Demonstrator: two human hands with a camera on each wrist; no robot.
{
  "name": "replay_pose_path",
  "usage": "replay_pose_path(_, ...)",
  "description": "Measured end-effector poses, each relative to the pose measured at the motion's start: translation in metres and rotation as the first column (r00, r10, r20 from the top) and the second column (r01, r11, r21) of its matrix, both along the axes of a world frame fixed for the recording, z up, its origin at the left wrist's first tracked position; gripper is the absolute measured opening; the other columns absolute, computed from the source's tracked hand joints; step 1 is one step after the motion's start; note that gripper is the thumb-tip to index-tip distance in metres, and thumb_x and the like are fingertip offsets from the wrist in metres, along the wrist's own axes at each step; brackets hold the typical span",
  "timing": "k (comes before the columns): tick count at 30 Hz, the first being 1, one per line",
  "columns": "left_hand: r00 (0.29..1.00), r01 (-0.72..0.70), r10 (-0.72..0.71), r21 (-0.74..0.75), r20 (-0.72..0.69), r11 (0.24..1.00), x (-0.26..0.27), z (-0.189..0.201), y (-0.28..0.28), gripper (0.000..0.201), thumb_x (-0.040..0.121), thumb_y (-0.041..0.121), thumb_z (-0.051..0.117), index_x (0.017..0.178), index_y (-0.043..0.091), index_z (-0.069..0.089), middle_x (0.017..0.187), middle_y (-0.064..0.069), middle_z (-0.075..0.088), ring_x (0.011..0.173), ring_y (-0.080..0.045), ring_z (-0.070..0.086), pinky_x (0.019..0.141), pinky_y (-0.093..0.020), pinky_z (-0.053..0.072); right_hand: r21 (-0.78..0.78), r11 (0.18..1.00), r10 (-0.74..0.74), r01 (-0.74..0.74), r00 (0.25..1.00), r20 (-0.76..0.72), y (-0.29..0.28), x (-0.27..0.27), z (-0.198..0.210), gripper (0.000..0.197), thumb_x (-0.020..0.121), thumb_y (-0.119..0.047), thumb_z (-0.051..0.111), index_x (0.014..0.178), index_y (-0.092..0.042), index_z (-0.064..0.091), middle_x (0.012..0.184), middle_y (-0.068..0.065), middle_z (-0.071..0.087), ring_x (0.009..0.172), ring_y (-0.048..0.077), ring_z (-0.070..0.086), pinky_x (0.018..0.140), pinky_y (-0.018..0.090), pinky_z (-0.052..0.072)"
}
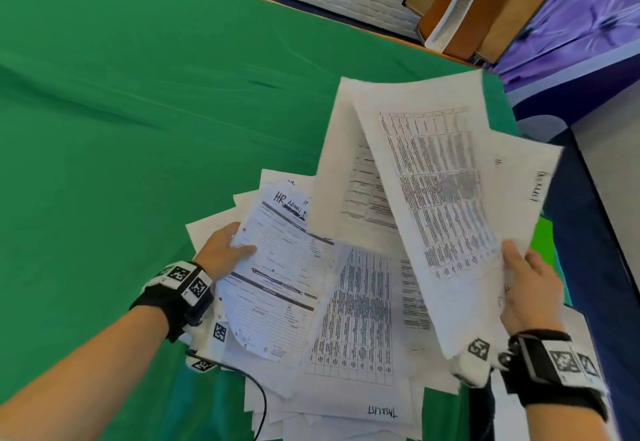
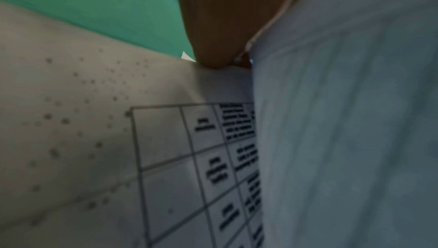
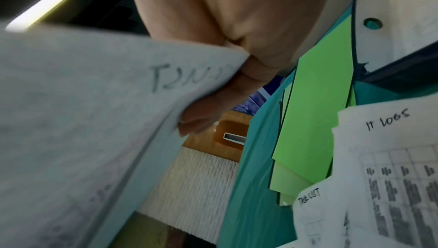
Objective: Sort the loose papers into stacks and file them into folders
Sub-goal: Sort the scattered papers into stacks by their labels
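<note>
Sorting step, filing not begun: your right hand [image 1: 531,288] grips a lifted fan of sheets [image 1: 436,177], your left hand [image 1: 225,250] pinches the HR form [image 1: 277,267] atop the loose pile [image 1: 349,333] on the green table [image 1: 138,111]; next, probably lay each into a labelled stack.

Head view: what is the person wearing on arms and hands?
Bare forearms, no sleeves or gloves. Each wrist carries a black strap with a white block bearing black-and-white square markers: left hand, right hand. A thin black cable loops below the left wrist.
</note>
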State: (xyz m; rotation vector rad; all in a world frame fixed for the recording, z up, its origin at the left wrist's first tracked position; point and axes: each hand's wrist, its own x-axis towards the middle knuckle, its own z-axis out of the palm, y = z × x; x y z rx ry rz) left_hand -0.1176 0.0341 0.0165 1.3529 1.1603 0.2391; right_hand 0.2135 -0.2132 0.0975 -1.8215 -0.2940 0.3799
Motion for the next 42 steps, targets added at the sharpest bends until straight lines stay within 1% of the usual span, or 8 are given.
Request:
replay_pose_path(4,0.999,0.004,-0.006,-0.039,-0.043,0.999,0.003,-0.004,0.001,0.068,0.095,0.056,0.045,0.147,0.013,0.038,0.152,-0.006,0.039,0.137,-0.026,0.04,0.113,-0.042,0.03,-0.109,0.974,0.2,-0.201,0.98,-0.017,0.005,-0.011,-0.012,0.007,0.091,-0.02,0.063,0.087,-0.018,0.068,0.079,-0.007,0.073,0.061,0.005,0.066,0.053,0.017,0.05)
replay_pose_path(8,0.983,-0.1,0.145,-0.332,0.115,0.938,0.005,-0.022,0.004,0.095,0.067,0.094,0.033,0.119,0.021,0.064,0.122,-0.01,0.068,0.112,-0.03,0.064,0.104,-0.052,0.043,-0.468,0.776,0.514,-0.422,0.854,0.083,0.016,-0.022,-0.049,0.015,0.09,-0.01,0.064,0.085,-0.023,0.07,0.087,-0.001,0.072,0.08,0.015,0.063,0.062,0.011,0.044)
replay_pose_path(13,0.978,-0.08,0.152,-0.409,0.146,0.909,0.004,-0.022,0.001,0.057,0.093,0.061,0.041,0.117,0.016,0.066,0.11,-0.01,0.073,0.102,-0.028,0.069,0.09,-0.041,0.052,-0.52,0.691,0.612,-0.502,0.789,0.051,0.045,-0.049,-0.073,0.03,0.093,-0.018,0.062,0.122,-0.019,0.065,0.11,-0.003,0.065,0.104,0.014,0.059,0.087,0.022,0.042)
replay_pose_path(16,0.997,0.023,-0.001,-0.299,0.072,0.954,-0.002,-0.025,0.003,0.038,0.09,0.023,0.065,0.122,0.003,0.062,0.107,-0.016,0.072,0.097,-0.037,0.07,0.093,-0.055,0.052,-0.458,0.822,0.382,-0.337,0.924,0.006,0.054,-0.056,-0.076,0.058,0.088,-0.031,0.069,0.14,-0.024,0.046,0.121,0.0,0.057,0.113,0.017,0.053,0.097,0.033,0.042)
replay_pose_path(19,0.994,0.107,-0.107,-0.2,0.007,0.974,-0.009,-0.031,0.004,0.034,0.088,0.002,0.064,0.121,0.008,0.062,0.11,-0.016,0.071,0.093,-0.036,0.071,0.087,-0.055,0.055,-0.635,0.736,0.169,-0.234,0.972,-0.163,0.042,-0.049,-0.095,0.086,0.078,-0.038,0.078,0.145,-0.012,0.031,0.136,0.015,0.052,0.123,0.032,0.052,0.105,0.041,0.04)
replay_pose_path(26,1.0,0.028,-0.027,-0.163,0.006,0.986,-0.006,-0.039,-0.001,0.031,0.087,0.0,0.065,0.115,0.013,0.065,0.108,-0.01,0.072,0.096,-0.032,0.069,0.091,-0.052,0.053,-0.539,0.709,0.09,-0.456,0.816,-0.571,0.011,-0.052,-0.12,0.021,0.081,-0.007,0.075,0.075,-0.005,0.055,0.083,0.017,0.072,0.065,0.022,0.067,0.053,0.024,0.052)
replay_pose_path(33,0.996,0.061,-0.048,-0.179,0.077,0.982,-0.002,-0.038,-0.002,0.042,0.078,-0.011,0.068,0.112,0.014,0.067,0.105,-0.007,0.074,0.096,-0.029,0.07,0.082,-0.042,0.056,-0.764,0.6,0.297,-0.238,0.953,-0.064,0.002,-0.054,-0.11,0.012,0.087,-0.017,0.066,0.079,-0.012,0.06,0.084,0.005,0.068,0.083,0.029,0.064,0.081,0.037,0.052)
replay_pose_path(42,0.988,-0.038,0.07,-0.225,0.137,0.974,0.006,-0.036,-0.005,0.027,0.092,0.026,0.064,0.112,0.009,0.068,0.11,-0.008,0.073,0.097,-0.025,0.071,0.097,-0.045,0.052,-0.717,0.669,0.532,-0.198,0.801,0.274,0.003,-0.037,-0.088,0.02,0.093,0.002,0.046,0.102,-0.007,0.061,0.093,0.009,0.061,0.078,0.024,0.052,0.068,0.028,0.036)
